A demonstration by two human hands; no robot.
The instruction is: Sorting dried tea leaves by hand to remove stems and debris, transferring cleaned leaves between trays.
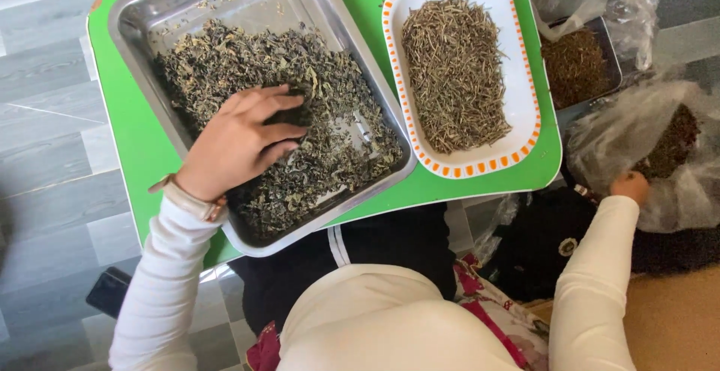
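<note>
Your left hand (238,140) clenches dried leaves (330,139) in the steel tray (135,19); lift them clear next, while your right hand (628,186) grips the plastic bag (637,124).

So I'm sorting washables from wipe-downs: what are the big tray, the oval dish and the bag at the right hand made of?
Big tray: looks like polished metal, grey with mirror-like glare. Oval dish: seemingly glossy white plastic or melamine, orange-patterned rim; can't tell which. Bag at the right hand: thin clear plastic film, crinkled and see-through.

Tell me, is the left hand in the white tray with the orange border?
No, the left hand rests on dried leaves in the metal tray.
</note>
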